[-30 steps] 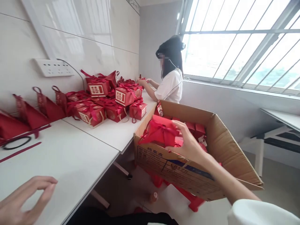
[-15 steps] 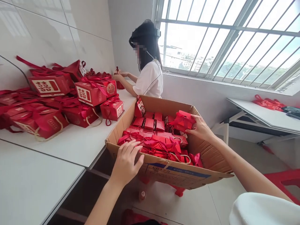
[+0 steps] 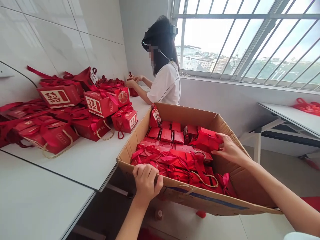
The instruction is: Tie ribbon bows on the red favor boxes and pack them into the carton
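A large cardboard box (image 3: 197, 196) holds rows of small red gift boxes (image 3: 166, 135), many with red ribbons and some with rope handles. My left hand (image 3: 147, 181) is closed over the near left edge of the cardboard box, its fingers hooked over the rim. Inside the box on the right, my right hand (image 3: 231, 150) grips a red gift box (image 3: 206, 138) by its right end, low against the other boxes. Whether that gift box rests on those below I cannot tell.
On the white table (image 3: 82, 163) at left, several red gift boxes (image 3: 101, 101) with ribbons are piled. A person in a white shirt (image 3: 163, 85) works at its far end. Another table (image 3: 292, 116) with red items stands right, under the barred window (image 3: 240, 43).
My left hand has gone from hovering by the near rim to gripping it. My right hand has lowered its gift box among the others. The view has shifted slightly.
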Available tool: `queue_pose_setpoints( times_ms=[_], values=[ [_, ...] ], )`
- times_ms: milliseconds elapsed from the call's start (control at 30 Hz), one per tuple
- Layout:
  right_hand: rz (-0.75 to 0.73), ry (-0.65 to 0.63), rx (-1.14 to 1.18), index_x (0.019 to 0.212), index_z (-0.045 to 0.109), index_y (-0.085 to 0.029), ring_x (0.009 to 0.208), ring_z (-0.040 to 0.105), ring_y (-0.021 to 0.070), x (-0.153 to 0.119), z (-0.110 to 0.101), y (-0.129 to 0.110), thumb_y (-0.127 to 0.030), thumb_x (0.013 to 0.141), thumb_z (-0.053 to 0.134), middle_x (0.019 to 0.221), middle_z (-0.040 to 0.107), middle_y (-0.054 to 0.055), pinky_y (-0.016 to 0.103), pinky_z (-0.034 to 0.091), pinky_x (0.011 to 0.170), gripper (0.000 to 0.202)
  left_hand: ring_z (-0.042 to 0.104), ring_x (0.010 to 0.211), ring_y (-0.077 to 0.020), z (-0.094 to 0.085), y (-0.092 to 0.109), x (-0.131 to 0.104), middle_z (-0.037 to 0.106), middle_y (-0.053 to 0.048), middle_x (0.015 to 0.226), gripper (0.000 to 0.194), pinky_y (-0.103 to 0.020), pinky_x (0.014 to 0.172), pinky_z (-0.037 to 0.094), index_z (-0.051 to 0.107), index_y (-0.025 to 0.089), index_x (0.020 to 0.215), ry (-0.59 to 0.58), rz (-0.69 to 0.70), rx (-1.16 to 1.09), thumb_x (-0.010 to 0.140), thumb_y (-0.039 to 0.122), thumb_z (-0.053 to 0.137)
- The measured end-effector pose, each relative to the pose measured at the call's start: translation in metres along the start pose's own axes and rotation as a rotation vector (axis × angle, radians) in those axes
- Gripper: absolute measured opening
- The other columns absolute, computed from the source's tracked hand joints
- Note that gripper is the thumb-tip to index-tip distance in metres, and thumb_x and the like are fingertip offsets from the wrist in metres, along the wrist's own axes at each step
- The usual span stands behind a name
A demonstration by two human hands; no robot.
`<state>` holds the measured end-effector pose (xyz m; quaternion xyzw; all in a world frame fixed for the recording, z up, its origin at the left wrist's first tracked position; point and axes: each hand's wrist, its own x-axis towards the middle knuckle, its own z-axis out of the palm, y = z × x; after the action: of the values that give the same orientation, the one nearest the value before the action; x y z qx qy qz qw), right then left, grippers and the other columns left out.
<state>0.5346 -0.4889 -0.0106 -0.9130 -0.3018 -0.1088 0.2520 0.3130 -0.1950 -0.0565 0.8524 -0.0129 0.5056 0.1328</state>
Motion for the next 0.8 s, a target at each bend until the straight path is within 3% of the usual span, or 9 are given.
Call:
queue_pose_setpoints(
  times_ms=[133,300,367,500,600,800],
  values=[
    [0.015,-0.043,-0.062,0.129,0.034,-0.020,0.120,0.041,0.0380,-0.005,-0.016,-0.005,-0.032,0.069,0.066,0.129,0.036,0.021,0.047,0.048,0.086,0.069,0.042,0.067,-0.0187,0.004,-0.001,0.001,0.052,-0.002,0.058,0.025,-0.035,0.074,0.030,0.048,0.019,0.061,0.008,0.004,0.027,0.083,0.025,0.039],
    [-0.010,-0.168,-0.030,0.135,0.031,-0.017,0.120,0.044,0.0303,-0.024,-0.037,-0.010,-0.025,0.077,0.057,0.132,0.035,0.020,0.037,0.044,0.093,0.064,0.042,0.069,-0.0196,0.003,-0.002,0.001,0.053,-0.003,0.060,0.024,-0.036,0.075,0.030,0.049,0.019,0.062,0.001,0.028,0.036,0.083,0.026,0.041],
    [0.023,-0.232,-0.047,0.137,0.028,-0.018,0.120,0.045,0.0303,-0.031,-0.039,-0.009,-0.022,0.073,0.058,0.133,0.034,0.019,0.038,0.045,0.094,0.071,0.042,0.069,-0.0198,0.003,-0.002,0.001,0.053,-0.003,0.060,0.023,-0.036,0.076,0.029,0.049,0.020,0.062,0.004,0.033,0.046,0.083,0.026,0.041],
    [0.095,-0.404,-0.170,0.138,0.023,-0.013,0.123,0.041,0.0344,-0.035,-0.036,-0.004,-0.021,0.060,0.066,0.133,0.034,0.020,0.047,0.037,0.102,0.089,0.042,0.070,-0.0205,0.003,-0.003,0.001,0.053,-0.003,0.061,0.022,-0.036,0.077,0.029,0.050,0.020,0.063,-0.008,0.052,0.054,0.082,0.027,0.043],
    [0.089,-0.495,-0.221,0.137,0.024,-0.011,0.126,0.038,0.0335,-0.035,-0.031,0.000,-0.021,0.057,0.065,0.135,0.033,0.020,0.045,0.030,0.108,0.090,0.042,0.071,-0.0206,0.002,-0.003,0.002,0.052,-0.003,0.061,0.022,-0.036,0.077,0.029,0.050,0.020,0.063,-0.015,0.046,0.059,0.082,0.027,0.043],
    [0.095,-0.582,-0.188,0.135,0.029,-0.015,0.126,0.040,0.0324,-0.036,-0.017,0.007,-0.020,0.053,0.064,0.135,0.036,0.017,0.044,0.029,0.109,0.089,0.041,0.069,-0.0201,0.002,-0.002,0.001,0.053,-0.003,0.061,0.023,-0.036,0.076,0.029,0.050,0.020,0.062,-0.019,0.037,0.050,0.083,0.026,0.042]
  ],
)
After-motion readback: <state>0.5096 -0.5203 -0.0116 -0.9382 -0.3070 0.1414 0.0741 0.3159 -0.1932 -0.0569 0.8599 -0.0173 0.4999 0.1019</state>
